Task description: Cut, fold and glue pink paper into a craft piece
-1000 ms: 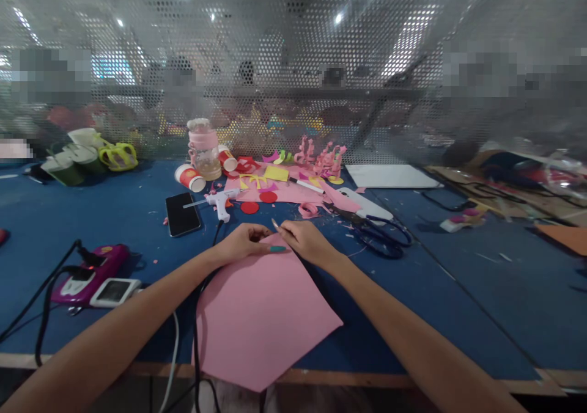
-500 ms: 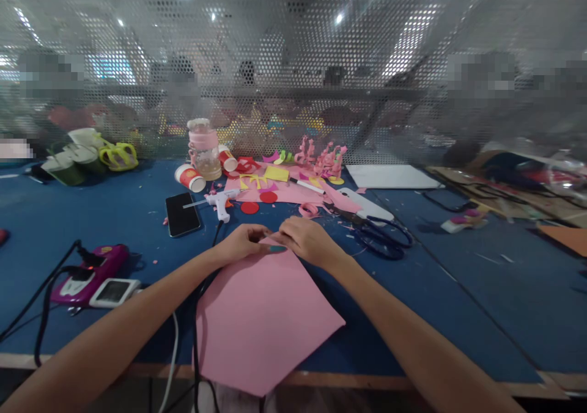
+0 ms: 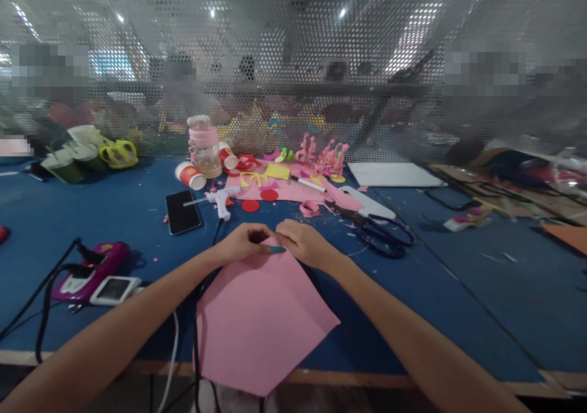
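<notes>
Both my hands are pinching the far corner of one pink foam sheet (image 3: 261,315) lying flat on the blue table (image 3: 92,211): left hand (image 3: 243,242), right hand (image 3: 302,244). Counting around it: one glue gun (image 3: 220,200), one phone (image 3: 182,211), one pair of scissors (image 3: 380,233), two red paper cups (image 3: 190,176). Can't read any writing on anything.

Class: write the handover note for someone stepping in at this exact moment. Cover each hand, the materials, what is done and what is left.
Left hand: pinching the far corner of the pink sheet.
Right hand: gripping the same corner, beside a small teal piece.
Sheet lies flat on the blue table, overhanging the near edge.
Scissors right, glue gun ahead.
Done: sheet uncut, no fold visible.
Left: seemingly working that corner.
</notes>
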{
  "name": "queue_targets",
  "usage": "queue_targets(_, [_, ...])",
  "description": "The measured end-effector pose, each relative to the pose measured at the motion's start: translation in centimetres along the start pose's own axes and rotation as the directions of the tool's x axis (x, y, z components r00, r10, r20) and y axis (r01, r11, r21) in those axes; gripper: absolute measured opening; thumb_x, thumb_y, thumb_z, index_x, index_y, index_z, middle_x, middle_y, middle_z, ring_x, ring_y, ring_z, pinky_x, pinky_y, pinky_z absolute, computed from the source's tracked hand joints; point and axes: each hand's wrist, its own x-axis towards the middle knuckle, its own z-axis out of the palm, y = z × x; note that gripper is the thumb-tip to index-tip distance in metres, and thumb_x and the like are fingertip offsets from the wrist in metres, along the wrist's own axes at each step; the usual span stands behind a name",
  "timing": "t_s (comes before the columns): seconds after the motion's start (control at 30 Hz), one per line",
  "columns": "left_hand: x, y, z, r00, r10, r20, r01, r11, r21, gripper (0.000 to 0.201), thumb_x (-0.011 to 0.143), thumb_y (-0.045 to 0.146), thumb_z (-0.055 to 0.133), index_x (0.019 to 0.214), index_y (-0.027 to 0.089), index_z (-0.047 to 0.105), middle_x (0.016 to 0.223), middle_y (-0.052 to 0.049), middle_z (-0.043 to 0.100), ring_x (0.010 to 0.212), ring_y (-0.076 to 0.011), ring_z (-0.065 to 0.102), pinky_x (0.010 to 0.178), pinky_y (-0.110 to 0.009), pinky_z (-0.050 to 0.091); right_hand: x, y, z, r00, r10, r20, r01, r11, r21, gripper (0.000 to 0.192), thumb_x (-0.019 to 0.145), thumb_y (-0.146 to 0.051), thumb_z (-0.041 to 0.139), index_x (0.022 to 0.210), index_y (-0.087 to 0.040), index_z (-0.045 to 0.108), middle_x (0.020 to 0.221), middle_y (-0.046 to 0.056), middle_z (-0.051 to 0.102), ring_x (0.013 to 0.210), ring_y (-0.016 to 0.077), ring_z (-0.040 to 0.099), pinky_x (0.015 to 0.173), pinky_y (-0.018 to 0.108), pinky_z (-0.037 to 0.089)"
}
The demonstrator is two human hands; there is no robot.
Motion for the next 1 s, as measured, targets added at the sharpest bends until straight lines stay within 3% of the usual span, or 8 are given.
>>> queue_targets(0.17, [0.1, 0.1, -0.1, 1.000, -0.015, -0.004, 0.015, 1.000, 0.001, 0.020, 0.055, 0.020, 0.069, 0.071, 0.012, 0.060, 0.063, 0.004, 0.054, 0.060, -0.0076, 0.047, 0.060, -0.022, 0.036, 0.1, -0.2, 0.1, 0.995, 0.104, -0.007, -0.099, 0.965, 0.243, 0.030, 0.087, -0.024, 0.032, 0.058, -0.020, 0.031, 0.054, -0.003, 0.037, 0.052, 0.0099, 0.037, 0.053, 0.022, 0.027])
queue_targets(0.4, [0.0, 0.4, 0.1, 0.998, -0.056, 0.018, 0.056, 0.998, 0.007, 0.022, 0.055, 0.026, 0.069, 0.067, 0.012, 0.057, 0.060, 0.005, 0.050, 0.056, -0.0066, 0.044, 0.056, -0.021, 0.034, 0.2, -0.1, 0.1, 0.985, 0.170, 0.031, -0.171, 0.931, 0.323, 0.030, 0.084, -0.027, 0.035, 0.056, -0.019, 0.030, 0.052, -0.005, 0.034, 0.049, 0.0081, 0.033, 0.049, 0.022, 0.023])
queue_targets(0.53, [0.1, 0.2, 0.1, 0.996, -0.061, -0.060, 0.062, 0.998, 0.021, 0.027, 0.057, 0.032, 0.069, 0.066, 0.013, 0.053, 0.057, 0.006, 0.045, 0.052, -0.0052, 0.039, 0.051, -0.020, 0.031, 0.2, -0.3, 0.0, 0.957, 0.289, 0.018, -0.269, 0.865, 0.423, 0.033, 0.085, -0.037, 0.031, 0.057, -0.019, 0.031, 0.052, -0.006, 0.031, 0.049, 0.0078, 0.030, 0.048, 0.022, 0.023])
queue_targets(0.67, [0.2, -0.1, 0.1, 0.985, -0.014, -0.174, 0.035, 0.992, 0.117, 0.031, 0.059, 0.038, 0.067, 0.070, 0.013, 0.053, 0.058, 0.006, 0.045, 0.052, -0.0056, 0.039, 0.050, -0.020, 0.030, 0.2, -0.5, -0.1, 0.956, 0.284, 0.080, -0.286, 0.828, 0.483, 0.034, 0.082, -0.044, 0.039, 0.059, -0.018, 0.037, 0.054, -0.006, 0.030, 0.051, 0.0075, 0.029, 0.047, 0.021, 0.022])
queue_targets(0.8, [0.2, -0.3, 0.0, 0.977, 0.077, -0.197, -0.028, 0.970, 0.240, 0.032, 0.067, 0.042, 0.060, 0.079, 0.014, 0.052, 0.062, 0.004, 0.047, 0.054, -0.0066, 0.040, 0.051, -0.021, 0.032, 0.3, -0.4, 0.0, 0.951, 0.302, 0.063, -0.290, 0.806, 0.516, 0.033, 0.080, -0.046, 0.043, 0.064, -0.017, 0.044, 0.057, -0.005, 0.036, 0.053, 0.0084, 0.033, 0.049, 0.021, 0.025])
queue_targets(1.0, [-0.5, 0.0, -0.4, 0.963, 0.260, -0.076, -0.198, 0.866, 0.459, 0.029, 0.081, 0.037, 0.043, 0.101, 0.016, 0.043, 0.091, -0.005, 0.053, 0.075, -0.0124, 0.051, 0.065, -0.026, 0.043, 0.6, 0.7, 0.1, 0.941, 0.334, 0.050, -0.299, 0.756, 0.583, 0.031, 0.076, -0.044, 0.043, 0.060, -0.018, 0.044, 0.057, -0.004, 0.039, 0.054, 0.0095, 0.037, 0.052, 0.022, 0.030])
